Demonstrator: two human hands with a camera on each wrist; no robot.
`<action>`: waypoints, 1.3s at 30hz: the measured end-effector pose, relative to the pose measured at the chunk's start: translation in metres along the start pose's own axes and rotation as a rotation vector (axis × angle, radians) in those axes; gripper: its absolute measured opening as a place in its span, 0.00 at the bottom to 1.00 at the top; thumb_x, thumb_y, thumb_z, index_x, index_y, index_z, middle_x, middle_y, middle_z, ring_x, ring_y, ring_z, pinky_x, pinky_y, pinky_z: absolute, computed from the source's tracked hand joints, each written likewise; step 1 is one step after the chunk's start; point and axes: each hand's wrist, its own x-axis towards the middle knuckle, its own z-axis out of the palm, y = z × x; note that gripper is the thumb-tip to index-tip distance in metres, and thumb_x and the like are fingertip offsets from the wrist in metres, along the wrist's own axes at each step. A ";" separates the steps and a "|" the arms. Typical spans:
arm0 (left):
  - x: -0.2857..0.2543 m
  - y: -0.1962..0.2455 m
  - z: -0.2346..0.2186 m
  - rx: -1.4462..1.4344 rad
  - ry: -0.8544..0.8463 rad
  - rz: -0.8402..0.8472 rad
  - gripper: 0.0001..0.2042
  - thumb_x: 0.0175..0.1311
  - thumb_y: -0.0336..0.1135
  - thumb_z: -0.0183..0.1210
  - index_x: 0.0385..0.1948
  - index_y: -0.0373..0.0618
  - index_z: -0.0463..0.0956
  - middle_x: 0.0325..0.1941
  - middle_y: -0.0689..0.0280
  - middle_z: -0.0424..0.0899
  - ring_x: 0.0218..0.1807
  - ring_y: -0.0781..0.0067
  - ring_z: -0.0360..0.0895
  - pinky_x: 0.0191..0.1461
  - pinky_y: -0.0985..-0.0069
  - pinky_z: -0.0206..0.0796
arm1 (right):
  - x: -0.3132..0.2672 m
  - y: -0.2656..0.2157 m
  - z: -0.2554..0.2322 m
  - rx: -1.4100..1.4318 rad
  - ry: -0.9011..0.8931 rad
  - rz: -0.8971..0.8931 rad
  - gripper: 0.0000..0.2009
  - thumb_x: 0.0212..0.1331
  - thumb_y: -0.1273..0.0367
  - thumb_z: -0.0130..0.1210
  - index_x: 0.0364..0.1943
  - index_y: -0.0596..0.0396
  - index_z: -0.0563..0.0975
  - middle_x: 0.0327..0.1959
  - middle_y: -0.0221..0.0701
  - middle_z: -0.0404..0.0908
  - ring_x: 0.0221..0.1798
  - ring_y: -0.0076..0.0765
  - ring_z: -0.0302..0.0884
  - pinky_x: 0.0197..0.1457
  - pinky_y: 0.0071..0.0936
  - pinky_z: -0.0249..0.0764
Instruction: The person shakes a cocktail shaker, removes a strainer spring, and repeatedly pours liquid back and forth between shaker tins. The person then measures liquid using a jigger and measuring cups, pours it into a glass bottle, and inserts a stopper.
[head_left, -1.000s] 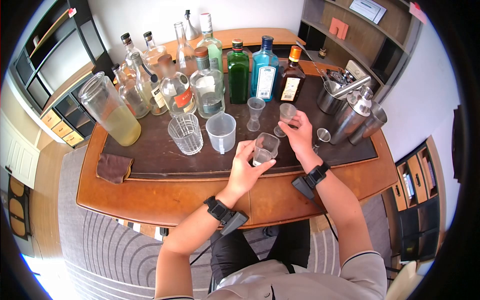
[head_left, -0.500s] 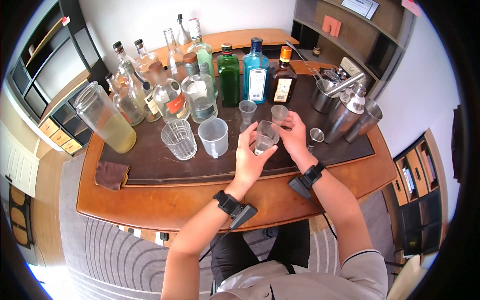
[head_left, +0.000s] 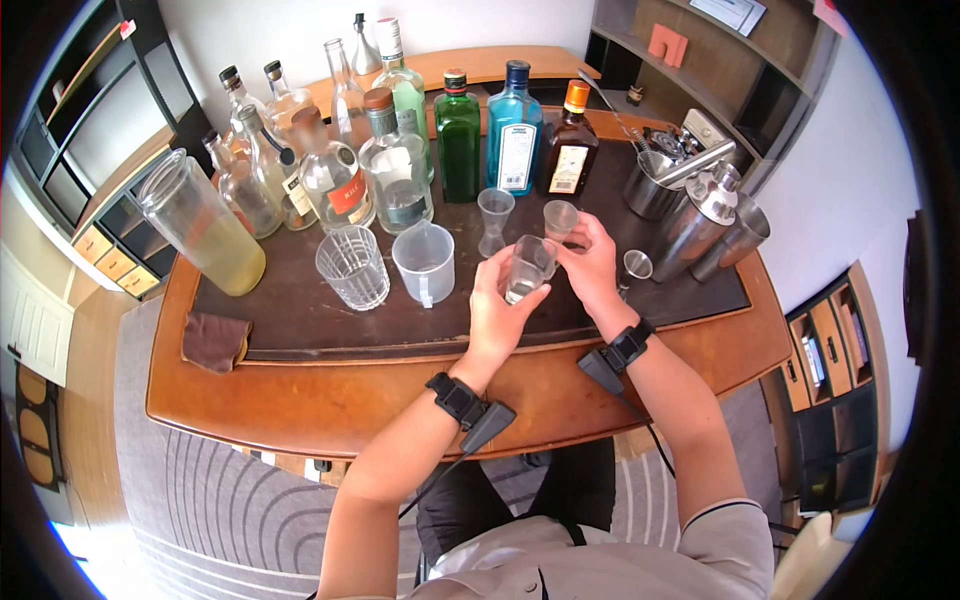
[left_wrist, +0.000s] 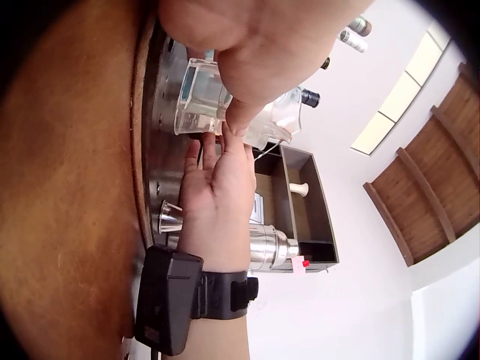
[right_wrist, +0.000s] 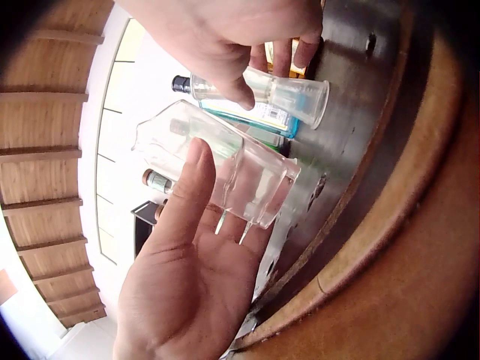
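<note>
My left hand point(head_left: 498, 318) holds a small clear glass point(head_left: 531, 262) between thumb and fingers; a little clear liquid shows low inside it. The right wrist view shows that glass point(right_wrist: 259, 176) leaning, with a pouring lip at its rim. My right hand point(head_left: 590, 262) pinches a clear hourglass-shaped jigger point(head_left: 561, 217) just beyond it, its lower end close to the dark tabletop. Glass and jigger overlap in the head view. Another clear jigger point(head_left: 494, 222) stands left of the held one, and a small metal jigger point(head_left: 637, 266) stands right of my right hand.
Left of my hands stand a plastic measuring cup point(head_left: 424, 262), a cut-glass tumbler point(head_left: 352, 268) and a pitcher of yellowish liquid point(head_left: 205, 230). Several bottles, including a green one point(head_left: 459, 140), line the back. Metal shakers point(head_left: 700, 220) stand right; a folded cloth point(head_left: 214, 342) lies front left.
My left hand has brought the glass up and to the right, close beside the jigger. The right hand keeps its hold on the jigger. Over the last half second the hands barely move.
</note>
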 end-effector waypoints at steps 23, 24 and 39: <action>0.003 0.004 -0.007 -0.019 0.003 -0.019 0.33 0.57 0.21 0.70 0.65 0.35 0.63 0.65 0.55 0.75 0.62 0.67 0.76 0.67 0.69 0.70 | 0.001 -0.012 -0.001 0.028 -0.043 0.017 0.22 0.52 0.77 0.70 0.52 0.59 0.77 0.47 0.32 0.85 0.46 0.25 0.83 0.43 0.22 0.79; 0.003 0.003 -0.008 -0.019 0.003 -0.019 0.33 0.57 0.21 0.70 0.65 0.35 0.63 0.65 0.55 0.75 0.62 0.67 0.76 0.67 0.69 0.70 | 0.001 -0.012 -0.001 0.028 -0.043 0.017 0.22 0.52 0.77 0.70 0.52 0.59 0.77 0.47 0.32 0.85 0.46 0.25 0.83 0.43 0.22 0.79; 0.004 -0.007 -0.005 -0.043 0.022 0.025 0.33 0.54 0.22 0.72 0.65 0.36 0.68 0.57 0.56 0.72 0.61 0.62 0.77 0.65 0.68 0.73 | 0.002 -0.019 -0.003 -0.017 -0.087 -0.016 0.24 0.50 0.72 0.73 0.53 0.56 0.78 0.48 0.28 0.85 0.46 0.23 0.82 0.42 0.20 0.75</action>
